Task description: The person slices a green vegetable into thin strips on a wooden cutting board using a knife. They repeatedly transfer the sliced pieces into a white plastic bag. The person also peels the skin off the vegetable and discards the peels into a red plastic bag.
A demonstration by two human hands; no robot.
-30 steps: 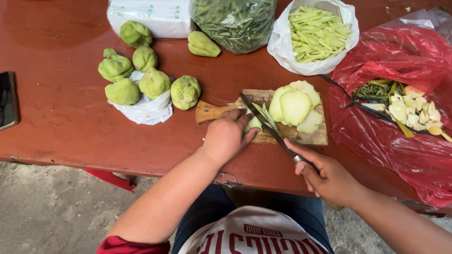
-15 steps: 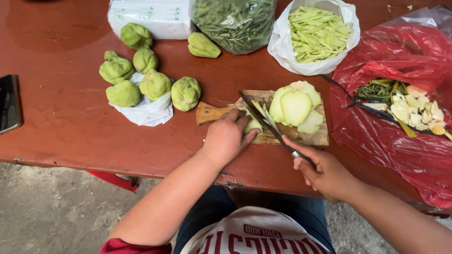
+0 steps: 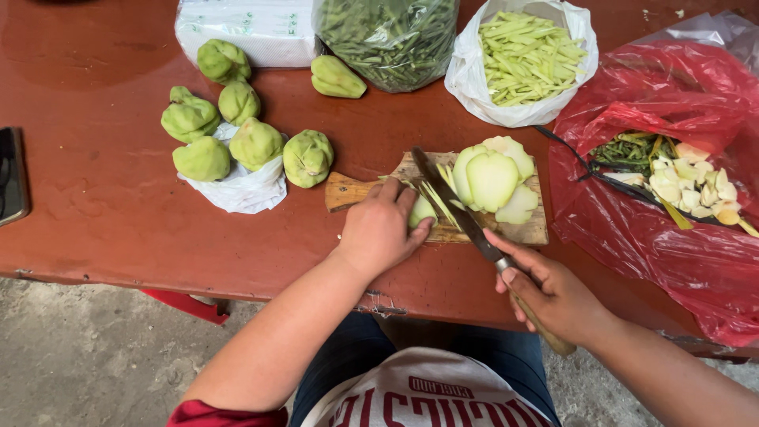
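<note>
This looks like a plain food-prep spot, outdoors or in a yard kitchen rather than a fitted one. A worn red-brown desk (image 3: 118, 213) with a chipped front edge stands over rough bare concrete ground (image 3: 87, 356). On it, a small wooden cutting board (image 3: 522, 231), whole green chayotes (image 3: 237, 134), a white bag of cut green strips (image 3: 526, 59), a clear bag of dark greens (image 3: 387, 35), and a red bag of peelings (image 3: 672, 205). Bulk vegetable work, home or stall style.

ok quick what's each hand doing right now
Left hand: closed over a pale green vegetable piece on the cutting board.
Right hand: closed on the knife handle.
</note>
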